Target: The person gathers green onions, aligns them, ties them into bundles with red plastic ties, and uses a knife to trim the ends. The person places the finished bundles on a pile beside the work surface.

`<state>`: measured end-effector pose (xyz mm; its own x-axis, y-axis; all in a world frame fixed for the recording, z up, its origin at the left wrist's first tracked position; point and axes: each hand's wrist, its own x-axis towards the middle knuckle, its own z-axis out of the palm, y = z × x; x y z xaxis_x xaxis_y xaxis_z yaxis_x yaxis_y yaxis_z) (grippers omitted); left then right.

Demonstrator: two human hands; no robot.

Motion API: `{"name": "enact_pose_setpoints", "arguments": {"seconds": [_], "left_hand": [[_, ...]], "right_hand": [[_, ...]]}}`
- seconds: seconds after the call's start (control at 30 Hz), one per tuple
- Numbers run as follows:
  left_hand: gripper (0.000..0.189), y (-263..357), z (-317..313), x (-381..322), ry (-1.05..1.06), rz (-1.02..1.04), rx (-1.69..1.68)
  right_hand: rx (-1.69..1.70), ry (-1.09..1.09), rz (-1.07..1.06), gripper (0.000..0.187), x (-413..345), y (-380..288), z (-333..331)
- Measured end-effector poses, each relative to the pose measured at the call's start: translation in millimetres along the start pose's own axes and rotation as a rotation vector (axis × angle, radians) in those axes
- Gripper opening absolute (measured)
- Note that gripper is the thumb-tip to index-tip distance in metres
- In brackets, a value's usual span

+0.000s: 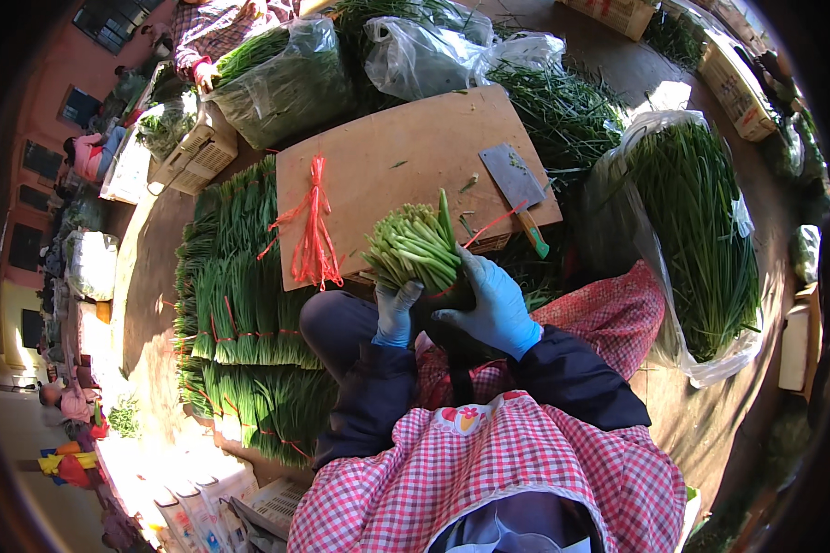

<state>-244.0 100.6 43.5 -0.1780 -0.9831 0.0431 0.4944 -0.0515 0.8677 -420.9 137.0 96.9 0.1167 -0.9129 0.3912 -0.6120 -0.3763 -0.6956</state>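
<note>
Both my hands wear blue gloves and hold one bunch of green stalks (415, 242), probably garlic chives, with the pale cut ends facing up and away. My left hand (395, 312) grips its near left side. On the right, my right hand (491, 297) wraps round the bunch. A red plastic tie (496, 224) sticks out beside the right fingers, and a red band shows low on the stalks. Beyond my hands lies a wooden board (387, 166), bearing a heap of red ties (316, 228) and a cleaver (514, 181) with a wooden, green-tipped handle. The lower leaves are hidden.
Rows of tied green bunches (249, 339) lie to my left. A plastic bag of long leaves (692, 235) stands at right. Loose leaves (560, 104) and filled clear bags (290, 83) lie behind the board. Another person's hand (206, 75) is at upper left, near a plastic crate (197, 152).
</note>
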Motion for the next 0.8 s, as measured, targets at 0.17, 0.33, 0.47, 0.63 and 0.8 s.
{"name": "enact_pose_setpoints", "arguments": {"seconds": [0.17, 0.33, 0.47, 0.63, 0.8], "left_hand": [[0.056, 6, -5, -1, 0.013, -0.010, -0.214], [0.064, 11, 13, -3, -0.063, -0.051, -0.274], [0.066, 16, 18, -2, -0.076, -0.054, -0.219], [0.059, 6, 4, -8, -0.021, -0.014, -0.173], [0.057, -3, -8, -4, 0.016, -0.010, -0.074]], "right_hand": [[0.362, 0.036, 0.180, 0.046, 22, 2, -43], [0.144, 0.191, -0.154, 0.044, 60, -5, -50], [0.199, 0.127, -0.233, 0.041, 86, -1, -38], [1.195, 0.422, 0.219, 0.011, 98, 22, -30], [1.020, 0.180, 0.218, 0.048, 84, 24, -45]]}}
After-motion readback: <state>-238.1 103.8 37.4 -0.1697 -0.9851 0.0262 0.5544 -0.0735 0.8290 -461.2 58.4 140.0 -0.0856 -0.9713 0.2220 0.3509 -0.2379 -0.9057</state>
